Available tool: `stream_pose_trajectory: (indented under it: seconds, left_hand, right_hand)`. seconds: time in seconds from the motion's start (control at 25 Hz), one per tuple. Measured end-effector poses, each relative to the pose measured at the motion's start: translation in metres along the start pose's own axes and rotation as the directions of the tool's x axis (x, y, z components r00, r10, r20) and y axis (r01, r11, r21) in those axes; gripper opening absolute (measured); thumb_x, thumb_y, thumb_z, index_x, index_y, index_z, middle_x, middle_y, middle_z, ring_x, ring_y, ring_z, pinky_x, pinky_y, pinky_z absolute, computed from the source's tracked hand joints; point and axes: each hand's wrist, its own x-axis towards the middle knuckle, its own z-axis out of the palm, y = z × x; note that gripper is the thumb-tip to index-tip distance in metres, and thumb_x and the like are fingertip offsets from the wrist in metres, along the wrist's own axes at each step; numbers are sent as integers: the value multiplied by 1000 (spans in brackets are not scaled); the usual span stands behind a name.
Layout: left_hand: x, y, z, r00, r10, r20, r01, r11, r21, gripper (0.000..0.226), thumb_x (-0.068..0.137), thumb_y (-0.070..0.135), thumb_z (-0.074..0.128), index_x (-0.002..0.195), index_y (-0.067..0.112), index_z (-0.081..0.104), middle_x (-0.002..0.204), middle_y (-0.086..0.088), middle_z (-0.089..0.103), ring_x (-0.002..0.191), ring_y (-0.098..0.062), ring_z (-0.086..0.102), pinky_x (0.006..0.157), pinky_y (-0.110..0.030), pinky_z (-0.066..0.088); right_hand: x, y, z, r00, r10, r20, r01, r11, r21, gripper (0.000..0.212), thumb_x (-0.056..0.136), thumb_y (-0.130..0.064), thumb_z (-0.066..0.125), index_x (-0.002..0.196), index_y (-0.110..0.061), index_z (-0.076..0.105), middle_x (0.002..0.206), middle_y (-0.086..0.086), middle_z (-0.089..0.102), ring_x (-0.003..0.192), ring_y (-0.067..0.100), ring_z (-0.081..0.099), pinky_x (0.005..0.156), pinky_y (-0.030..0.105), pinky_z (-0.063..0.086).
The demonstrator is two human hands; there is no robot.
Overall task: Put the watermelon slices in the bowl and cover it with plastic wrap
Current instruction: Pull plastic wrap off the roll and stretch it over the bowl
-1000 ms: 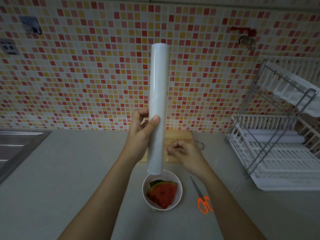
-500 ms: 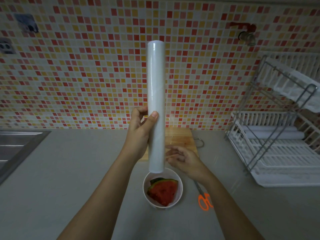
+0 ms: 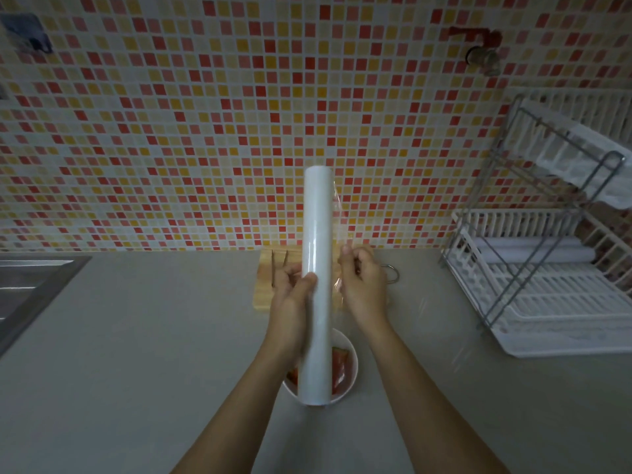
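- I see the left hand [image 3: 290, 302] wrapped round the plastic wrap roll [image 3: 317, 285], its fingers clamped on the tube about midway, holding it upright and close to the camera.
- The right hand [image 3: 362, 285] sits just beside the roll on its right, fingers pinched together on the loose film edge [image 3: 337, 241], which shows as a faint clear sheet peeling away from the tube.
- The bowl [image 3: 352, 357] stands on the desk [image 3: 154, 354] below the roll's lower end; the watermelon slices [image 3: 340, 366] are in it, partly hidden behind the tube, so I judge the first half of the task done.
- The step in hand, as I read it, is drawing out a sheet. To do it well I would keep the left grip firm but let the roll turn, and pull the film sideways to the right with even tension so it does not bunch or cling to itself.
- I would draw out more than the rim's width, then lower the roll over the bowl before parting the sheet.
- The wooden cutting board [image 3: 270, 285] lies behind the hands and the dish rack [image 3: 547, 285] stands well off to the right, so the pull has room.
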Motion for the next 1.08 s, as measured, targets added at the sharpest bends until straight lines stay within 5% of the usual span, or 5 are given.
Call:
stream_pose_trajectory:
  seconds: [0.24,0.52,0.72,0.88,1.08]
  left_hand:
    - [-7,-21,1,996,20,-90,17,918,397,29,75,50,70,90,31,53,89,7,65,77,-9,66,66,-29,55]
    - [-4,-21,-9,889,-454,-50,455,891,0,44,92,37,44,101,-4,60,80,-17,64,60,-23,61,56,-29,49]
    - [-11,-41,-12,938,-341,-64,332,830,448,50,74,57,68,102,21,48,96,-1,62,85,-20,66,76,-42,57]
    - [-18,-54,-17,941,-327,-84,328,824,462,15,85,40,60,95,30,58,102,-2,66,89,-18,64,84,-43,55]
    - [-19,-58,-22,949,-300,-98,305,786,538,37,92,47,39,123,25,40,106,-5,59,92,-24,60,79,-42,52]
  right_hand:
    - [-10,36,-13,996,89,-31,-92,987,-135,36,95,-29,48,63,-13,47,53,-3,46,49,7,43,48,14,32]
    - [-17,82,-35,980,197,-28,-199,971,-133,34,94,-32,47,76,-6,59,61,13,56,58,26,51,57,32,42]
    - [-29,103,-42,969,246,-18,-246,960,-137,35,89,-43,45,73,-15,59,64,6,62,54,10,53,60,34,44]
    - [-43,124,-45,930,364,-49,-367,926,-94,26,93,-34,47,73,-28,62,78,-11,67,80,9,63,79,33,48]
    - [-52,136,-42,916,400,-31,-401,913,-75,26,94,-33,46,76,-32,64,84,-15,67,76,-8,60,71,17,45]
